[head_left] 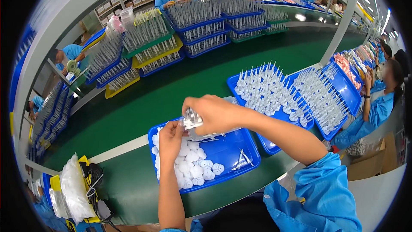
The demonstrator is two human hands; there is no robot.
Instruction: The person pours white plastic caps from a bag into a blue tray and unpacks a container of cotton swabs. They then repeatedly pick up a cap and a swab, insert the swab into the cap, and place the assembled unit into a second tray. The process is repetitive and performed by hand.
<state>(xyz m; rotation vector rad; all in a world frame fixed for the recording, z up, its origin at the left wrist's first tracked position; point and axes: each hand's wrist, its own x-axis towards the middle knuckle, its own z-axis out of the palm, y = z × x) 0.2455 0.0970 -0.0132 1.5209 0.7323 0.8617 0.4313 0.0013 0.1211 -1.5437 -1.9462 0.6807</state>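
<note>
Above blue tray (251, 146): clear part (192, 118) is gripped by left hand (171, 136) and right hand (212, 112), both closed.
Done: filled racks (274, 92) beyond tray.
Left: white caps (193, 169) inside tray.

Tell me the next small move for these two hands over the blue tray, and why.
Probably press the small clear part fully together. Both the left hand and the right hand pinch it above the blue tray, so it seems mid-assembly. Only then set it down; the white round pieces and loose metal pins wait below.
</note>
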